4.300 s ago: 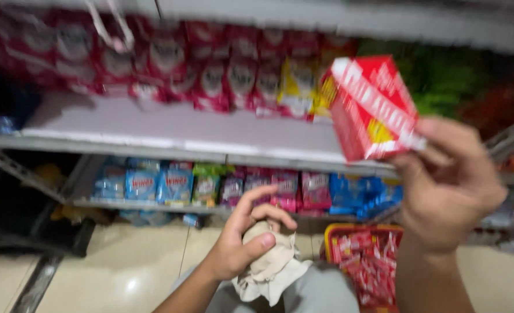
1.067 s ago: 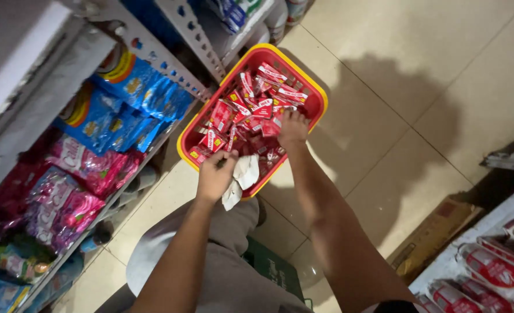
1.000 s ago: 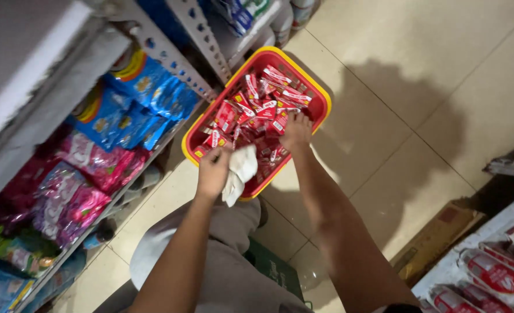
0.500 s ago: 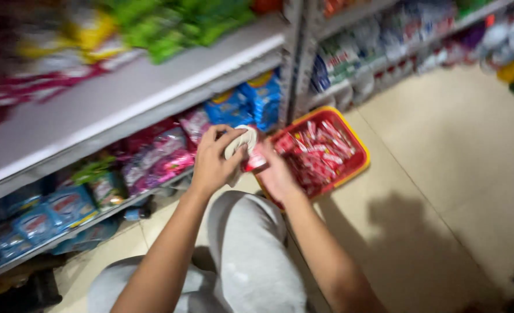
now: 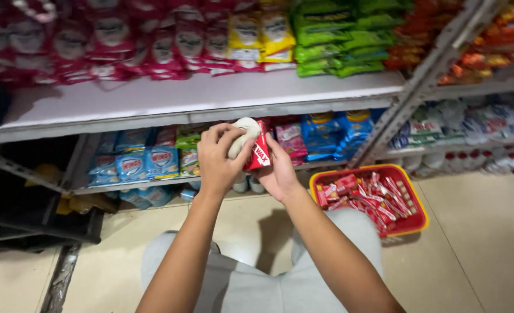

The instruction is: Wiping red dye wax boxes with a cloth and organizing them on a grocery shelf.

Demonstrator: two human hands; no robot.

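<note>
A white metal shelf unit fills the top of the view, its upper board stacked along the back with red, yellow and green packets. The lower board carries blue and pink sachet packs near its front edge. On the tiled floor by the unit's slanted upright stands a red shopping basket with a yellow rim, full of small red packets. Both forearms rise from grey-clad knees and meet in front of the lower board's front edge. The right hand cups a small red box from below, fingers curled around it. The left hand is closed on a crumpled pale cloth, pressing it against the box's top.
</note>
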